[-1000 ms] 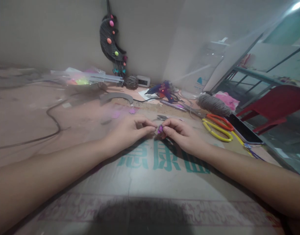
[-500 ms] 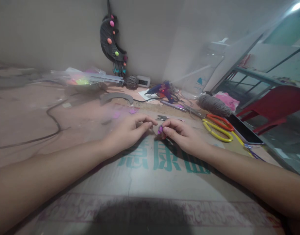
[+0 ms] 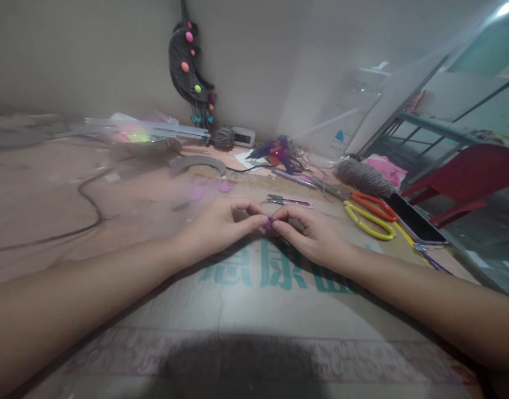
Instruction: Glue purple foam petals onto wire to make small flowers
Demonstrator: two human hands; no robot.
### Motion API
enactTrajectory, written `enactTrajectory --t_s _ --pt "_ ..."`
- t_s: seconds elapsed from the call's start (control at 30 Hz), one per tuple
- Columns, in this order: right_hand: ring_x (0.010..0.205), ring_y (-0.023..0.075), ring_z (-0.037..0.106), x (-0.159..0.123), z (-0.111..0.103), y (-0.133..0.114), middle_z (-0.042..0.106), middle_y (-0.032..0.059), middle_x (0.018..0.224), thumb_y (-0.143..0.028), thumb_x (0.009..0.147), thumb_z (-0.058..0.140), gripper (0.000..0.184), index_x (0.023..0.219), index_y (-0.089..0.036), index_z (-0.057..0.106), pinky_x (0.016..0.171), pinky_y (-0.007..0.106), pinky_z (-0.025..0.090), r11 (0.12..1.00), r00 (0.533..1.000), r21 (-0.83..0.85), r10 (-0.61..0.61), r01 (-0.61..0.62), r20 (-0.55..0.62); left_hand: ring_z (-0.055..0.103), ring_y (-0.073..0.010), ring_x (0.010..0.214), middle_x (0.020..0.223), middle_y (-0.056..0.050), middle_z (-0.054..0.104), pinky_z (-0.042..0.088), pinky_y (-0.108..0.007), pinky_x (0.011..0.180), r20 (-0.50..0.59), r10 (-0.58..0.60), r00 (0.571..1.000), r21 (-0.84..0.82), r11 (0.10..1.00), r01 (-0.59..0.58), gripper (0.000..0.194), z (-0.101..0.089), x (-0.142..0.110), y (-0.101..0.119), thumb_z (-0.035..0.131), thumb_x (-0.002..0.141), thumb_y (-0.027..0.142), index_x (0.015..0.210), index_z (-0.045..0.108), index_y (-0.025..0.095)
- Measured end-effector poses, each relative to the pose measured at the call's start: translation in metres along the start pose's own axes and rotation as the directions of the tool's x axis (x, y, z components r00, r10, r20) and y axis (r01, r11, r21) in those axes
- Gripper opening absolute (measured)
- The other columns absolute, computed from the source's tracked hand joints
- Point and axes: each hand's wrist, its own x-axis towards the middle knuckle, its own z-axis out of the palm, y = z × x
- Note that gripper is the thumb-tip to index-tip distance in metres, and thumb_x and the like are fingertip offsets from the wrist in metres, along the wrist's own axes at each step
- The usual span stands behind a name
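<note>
Between my fingertips is a small purple piece (image 3: 268, 224), perhaps paper or felt; its exact shape is too small and covered to make out. My left hand (image 3: 233, 224) pinches its left side with thumb and forefinger. From the other side my right hand (image 3: 306, 230) pinches it too, so the hands almost meet. Just beyond them lies a pair of thread snips (image 3: 290, 201). A purple flower-shaped cutout (image 3: 224, 188) rests past my left hand, with another purple piece (image 3: 197, 194) beside it. Printed cardboard (image 3: 254, 316) spreads under both hands.
Scissors (image 3: 368, 219) with orange and yellow handles and a phone (image 3: 418, 219) lie right. Behind are a glue gun (image 3: 275, 152), grey yarn (image 3: 362, 176), a clear bottle (image 3: 341, 122) and a grey curved strip (image 3: 200, 162). A moon-shaped decoration (image 3: 186, 69) hangs on the wall. A cable (image 3: 90, 199) crosses the left.
My left fingers, apart from the purple piece half a second ago, now pinch it. My right hand has shifted slightly left, and more of the snips shows.
</note>
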Motion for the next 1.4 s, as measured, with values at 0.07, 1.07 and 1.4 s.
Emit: enactTrajectory --t_s 0.07,1.07,1.4 --pt "0.071 0.0119 0.061 -0.0009 0.0004 0.0007 0.068 0.0016 0.078 -0.022 0.093 0.054 0.013 0.086 -0.017 0.063 0.068 0.023 0.046 0.998 0.998 -0.02 -0.053 0.053 -0.016 0.066 -0.0174 0.08 0.084 -0.002 0.074 0.049 -0.029 0.074 -0.008 0.012 1.0 0.033 0.999 -0.011 0.022 0.0001 0.0 -0.0008 0.061 0.088 0.038 0.086 0.072 0.019" --pt "0.069 0.0144 0.059 -0.0033 -0.0029 0.0028 0.067 0.0022 0.073 -0.012 0.089 0.057 0.009 0.087 -0.02 0.06 0.067 0.028 0.046 0.889 0.882 -0.195 -0.444 0.414 -0.156 0.06 -0.0166 0.086 0.087 -0.002 0.069 0.041 -0.031 0.083 -0.028 0.526 0.85 0.441 0.77 -0.462 0.008 0.0001 -0.0076 -0.0035 0.065 0.09 0.026 0.091 0.066 0.019" --pt "0.07 0.0121 0.062 -0.0045 -0.0027 -0.0005 0.067 -0.0003 0.076 -0.016 0.087 0.061 0.005 0.087 -0.02 0.059 0.068 0.026 0.049 0.979 0.948 -0.132 -0.184 0.154 -0.26 0.063 -0.0188 0.092 0.096 -0.003 0.071 0.045 -0.033 0.084 -0.068 0.446 0.893 0.432 0.82 -0.376 0.021 0.0023 -0.0088 -0.0025 0.062 0.091 0.029 0.109 0.065 0.021"
